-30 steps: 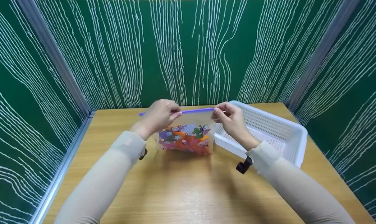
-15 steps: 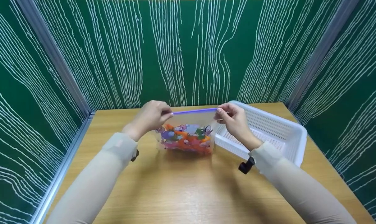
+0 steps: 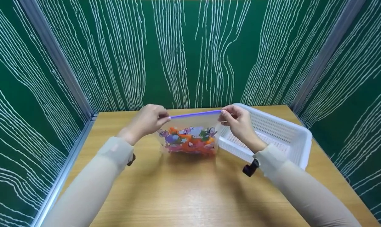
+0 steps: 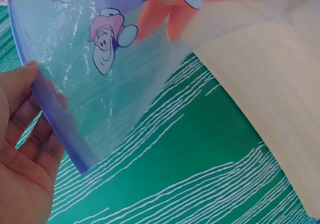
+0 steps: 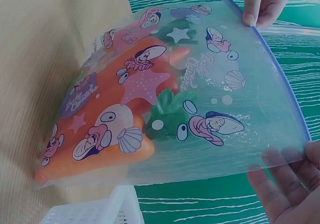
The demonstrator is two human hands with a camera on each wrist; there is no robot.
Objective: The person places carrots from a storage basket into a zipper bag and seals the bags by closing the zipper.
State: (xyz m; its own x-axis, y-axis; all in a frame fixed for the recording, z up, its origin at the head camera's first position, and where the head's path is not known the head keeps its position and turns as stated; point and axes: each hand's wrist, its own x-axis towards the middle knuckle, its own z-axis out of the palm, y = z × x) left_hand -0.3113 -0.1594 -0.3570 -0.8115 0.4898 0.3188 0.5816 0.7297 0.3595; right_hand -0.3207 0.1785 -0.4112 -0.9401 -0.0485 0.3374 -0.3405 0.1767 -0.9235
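Observation:
A clear zip bag (image 3: 190, 124) with cartoon oyster and shell prints stands near the back of the table, its purple zip strip (image 3: 195, 114) uppermost. Through its film show orange carrot-shaped things with green tops (image 5: 162, 116). My left hand (image 3: 148, 119) pinches the zip strip toward its left end between thumb and fingers. In the left wrist view, a short length of strip runs on past the left thumb (image 4: 22, 76). At the opposite end, my right hand (image 3: 239, 121) pinches the strip's corner, with fingers behind the film. The strip is stretched nearly straight between both hands.
A white perforated plastic basket (image 3: 306, 148) stands at the right, partly behind my right hand and wrist. The wooden table (image 3: 190, 192) ends at a green panel (image 3: 206, 56) with white wavy lines. Similar panels flank both sides.
My left hand has slid left along the zip strip, baring more of it. My right hand has shifted slightly right, still pinching its corner.

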